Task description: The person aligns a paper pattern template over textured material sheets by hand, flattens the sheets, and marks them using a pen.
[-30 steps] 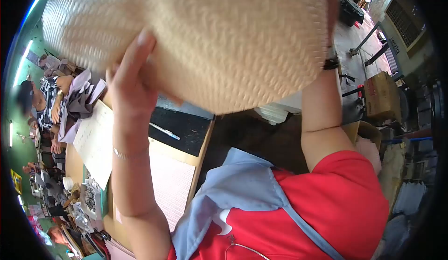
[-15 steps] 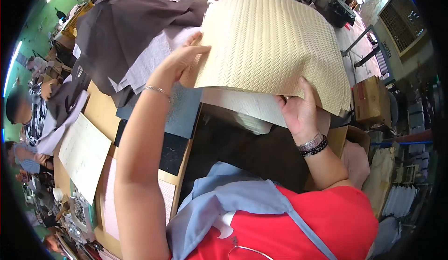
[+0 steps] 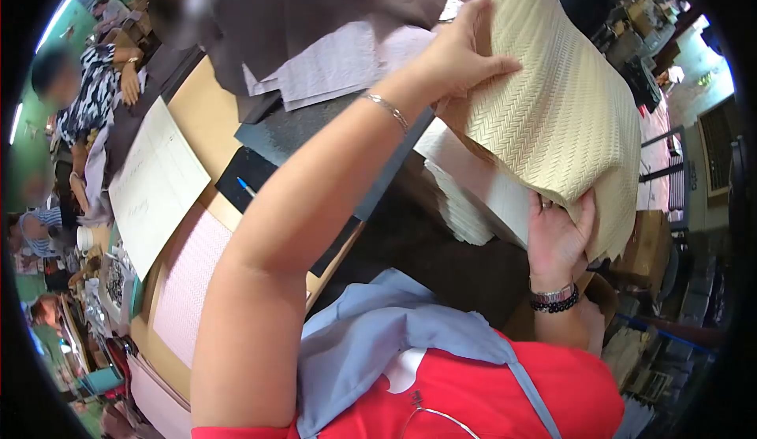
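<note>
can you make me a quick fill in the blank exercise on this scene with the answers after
1. Besides the right hand, the person's ____ hand also holds the cream sheet.
2. The black bead bracelet is on the person's ____ wrist.
3. The shirt under the blue-grey apron is ____.
4. The writing tool on the black surface is a ____.

Missing words: left; right; red; pen

We look through one head-worn camera, forward and down over the wearer's red fabric shirt [image 3: 505,384], very near us. Our wide, dark-cornered view takes in the cream woven-textured sheet [image 3: 560,116] at close range, a green wall [image 3: 75,25] far left and a brown cardboard box [image 3: 645,246] right.
</note>
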The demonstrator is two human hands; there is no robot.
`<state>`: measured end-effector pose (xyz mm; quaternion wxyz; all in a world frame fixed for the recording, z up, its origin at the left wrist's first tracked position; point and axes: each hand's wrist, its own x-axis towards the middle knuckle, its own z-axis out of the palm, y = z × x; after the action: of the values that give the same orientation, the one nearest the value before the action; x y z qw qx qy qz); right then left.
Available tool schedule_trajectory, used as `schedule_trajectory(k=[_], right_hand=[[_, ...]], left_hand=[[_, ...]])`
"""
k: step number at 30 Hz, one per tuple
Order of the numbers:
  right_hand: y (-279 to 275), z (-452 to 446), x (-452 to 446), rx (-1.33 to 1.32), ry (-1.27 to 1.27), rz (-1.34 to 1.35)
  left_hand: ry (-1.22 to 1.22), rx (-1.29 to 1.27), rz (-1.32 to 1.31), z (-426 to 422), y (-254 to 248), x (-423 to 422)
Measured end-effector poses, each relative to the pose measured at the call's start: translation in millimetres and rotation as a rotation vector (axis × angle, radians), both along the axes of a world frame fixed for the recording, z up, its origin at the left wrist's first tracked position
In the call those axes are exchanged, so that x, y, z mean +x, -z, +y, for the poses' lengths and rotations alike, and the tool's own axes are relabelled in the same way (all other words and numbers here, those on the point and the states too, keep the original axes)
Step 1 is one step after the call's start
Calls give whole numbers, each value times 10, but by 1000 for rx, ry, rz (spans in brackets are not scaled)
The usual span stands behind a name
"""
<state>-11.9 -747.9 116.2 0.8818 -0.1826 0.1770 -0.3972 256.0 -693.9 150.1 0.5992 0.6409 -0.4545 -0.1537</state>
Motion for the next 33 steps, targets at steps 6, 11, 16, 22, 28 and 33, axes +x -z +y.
schedule_trajectory(k=[6,11,16,22,28,33], right_hand=[[18,33,-45,-33,-12,160],[-61,535,-182,-127,-374,259],[508,907,-83,-389,-1013,398],[697,1703,921,-1166,-1080,173],[988,2288,1956,-1864,-705,228],[994,2449,1956,-2051,-574,452]], left_hand=[[-27,125,323,256,595,46],[-158,-26,311,985,782,-221],[-296,66,-118,2682,722,-974],[-1064,497,-312,4718,812,-1585],[-1717,647,-54,6714,1364,-2054],[-1787,993,-198,7135,1616,-2135]])
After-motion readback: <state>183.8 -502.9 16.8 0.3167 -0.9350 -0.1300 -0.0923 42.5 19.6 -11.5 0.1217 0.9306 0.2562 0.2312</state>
